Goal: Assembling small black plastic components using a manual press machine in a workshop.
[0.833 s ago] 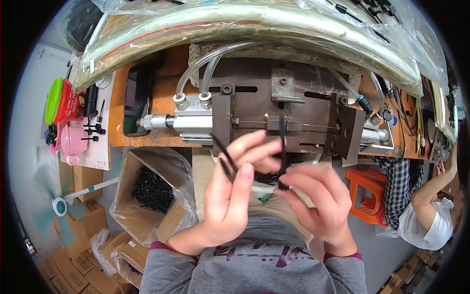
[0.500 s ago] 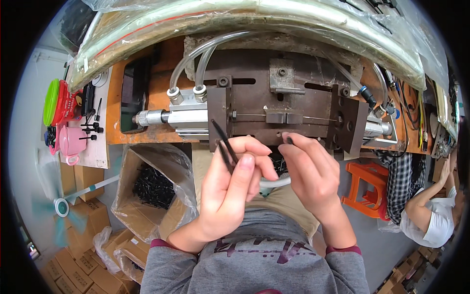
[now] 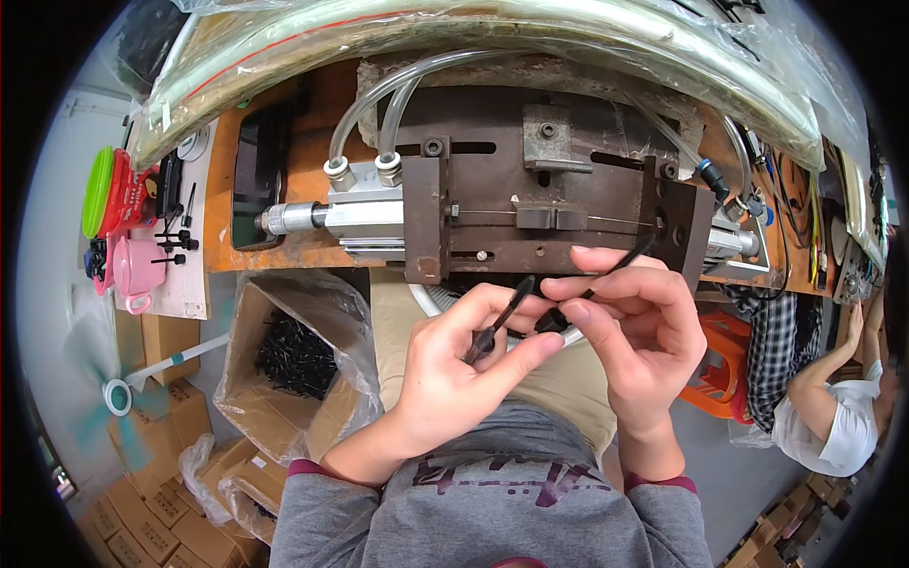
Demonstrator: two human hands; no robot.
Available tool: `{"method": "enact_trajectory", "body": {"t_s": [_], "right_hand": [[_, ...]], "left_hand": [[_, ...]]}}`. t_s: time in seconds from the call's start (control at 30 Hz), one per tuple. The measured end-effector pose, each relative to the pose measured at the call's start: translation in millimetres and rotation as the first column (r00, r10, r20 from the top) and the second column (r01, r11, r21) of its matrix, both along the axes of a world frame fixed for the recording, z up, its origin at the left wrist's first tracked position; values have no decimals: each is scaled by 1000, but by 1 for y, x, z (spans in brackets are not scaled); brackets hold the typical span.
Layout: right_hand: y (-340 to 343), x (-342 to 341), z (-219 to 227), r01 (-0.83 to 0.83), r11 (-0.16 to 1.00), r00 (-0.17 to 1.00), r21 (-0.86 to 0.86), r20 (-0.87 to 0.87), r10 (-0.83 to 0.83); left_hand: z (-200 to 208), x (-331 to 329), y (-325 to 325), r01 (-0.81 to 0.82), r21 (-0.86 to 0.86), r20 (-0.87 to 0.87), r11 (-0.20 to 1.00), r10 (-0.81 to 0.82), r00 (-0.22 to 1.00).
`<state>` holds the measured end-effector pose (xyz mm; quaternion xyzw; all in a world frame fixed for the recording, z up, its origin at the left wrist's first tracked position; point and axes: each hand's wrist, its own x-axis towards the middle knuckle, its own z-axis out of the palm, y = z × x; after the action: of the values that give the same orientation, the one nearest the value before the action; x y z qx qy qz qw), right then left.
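Note:
My left hand point(image 3: 443, 364) is closed around a slim black plastic stick-like part point(image 3: 514, 303), its thicker end lying near the palm. Between the thumb and fingers of my right hand point(image 3: 649, 346) is pinched a similar black part point(image 3: 632, 256), tilted up to the right, with a wide knob at its lower end. The two hands are close together over my lap. Just beyond them stands a brown metal fixture point(image 3: 492, 194) with a small grey block point(image 3: 550, 219) at its middle and a thin rod running through to both sides.
A silver air cylinder point(image 3: 365, 227) with clear hoses point(image 3: 365, 109) sits at the fixture's left. An open carton point(image 3: 241, 379) lined with plastic holds many black parts. A pink cup point(image 3: 139, 270) stands far left. A person point(image 3: 838, 417) works near an orange stool point(image 3: 720, 364) at right.
Both hands have drawn closer together. A black part that stood in my left hand beside another is now in my right hand; my right hand has come back from the fixture's front edge.

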<state>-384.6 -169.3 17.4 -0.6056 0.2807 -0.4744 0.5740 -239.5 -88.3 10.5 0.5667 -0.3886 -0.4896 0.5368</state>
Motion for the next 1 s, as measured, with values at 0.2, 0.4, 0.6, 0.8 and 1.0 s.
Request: {"method": "enact_trajectory", "body": {"t_s": [0.2, 0.4, 0.6, 0.8, 1.0], "right_hand": [[2, -2, 0, -25, 977, 959, -214, -280, -37], [4, -1, -6, -41, 997, 999, -71, 28, 44], [15, 9, -17, -93, 991, 996, -94, 11, 94], [19, 19, -23, 40, 990, 998, -133, 62, -32], [5, -6, 1, -143, 887, 944, -439, -329, -10]], "left_hand": [[-9, -7, -3, -52, 27, -244, 998, 57, 968], [-15, -9, -6, -20, 8, -252, 1000, 21, 968], [-11, -11, -6, 15, 17, -119, 1000, -13, 993], [-11, -13, -5, -11, 18, -197, 1000, 14, 980], [-15, 4, -3, -41, -29, -333, 999, 29, 943]]}}
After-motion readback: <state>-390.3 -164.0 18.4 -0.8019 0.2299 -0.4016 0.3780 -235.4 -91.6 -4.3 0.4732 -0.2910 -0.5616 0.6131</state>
